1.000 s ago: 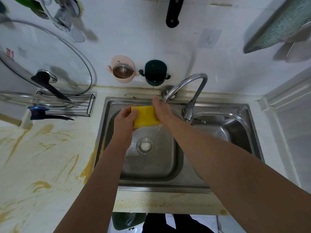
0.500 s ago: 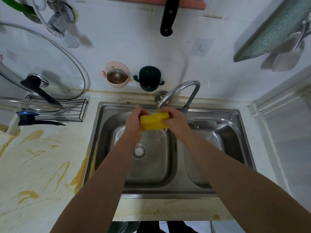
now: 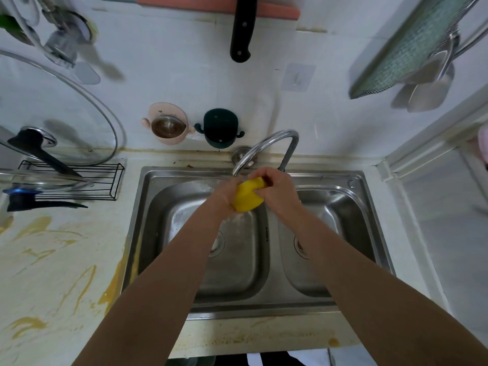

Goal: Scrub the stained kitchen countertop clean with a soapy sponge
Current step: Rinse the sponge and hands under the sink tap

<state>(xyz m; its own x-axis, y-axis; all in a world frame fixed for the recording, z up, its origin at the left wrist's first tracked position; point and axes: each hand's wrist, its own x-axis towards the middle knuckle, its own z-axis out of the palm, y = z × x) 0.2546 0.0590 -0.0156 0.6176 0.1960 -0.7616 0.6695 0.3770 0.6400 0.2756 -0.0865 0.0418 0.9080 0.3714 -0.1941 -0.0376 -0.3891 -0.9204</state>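
1. I am looking down through the head camera at a steel double sink (image 3: 148,207) set in a pale worktop (image 3: 52,262).
2. Two bare forearms reach in from 6 o'clock and meet above the left basin, near its 1 o'clock corner.
3. The yellow sponge (image 3: 248,197) sits between the two hands, over the left basin and just below the faucet's spout. It is bent into a rounded lump.
4. The left hand (image 3: 224,192) is clamped on the sponge's left side. Most of its fingers are hidden behind the sponge.
5. The right hand (image 3: 280,191) is clamped on the sponge's right end, with the fingers curled over the top edge and the knuckles facing me.
6. A curved chrome faucet (image 3: 266,142) rises at the sink's 12 o'clock and arches down toward the hands. I cannot tell whether water is running.
7. Yellow-brown stains (image 3: 26,325) streak the worktop at the sink's 9 o'clock, from the sink's left rim out to the picture's left edge.
8. A black wire rack (image 3: 105,180) stands at the sink's 10 o'clock, with a large glass lid (image 3: 92,101) leaning on the wall above it.
9. On the wall at 12 o'clock, a pink cup (image 3: 169,122) and a dark green cup (image 3: 220,128) hang side by side. A black knife handle (image 3: 241,30) hangs above them.
10. At 2 o'clock, a green cloth (image 3: 409,48) hangs on the wall.
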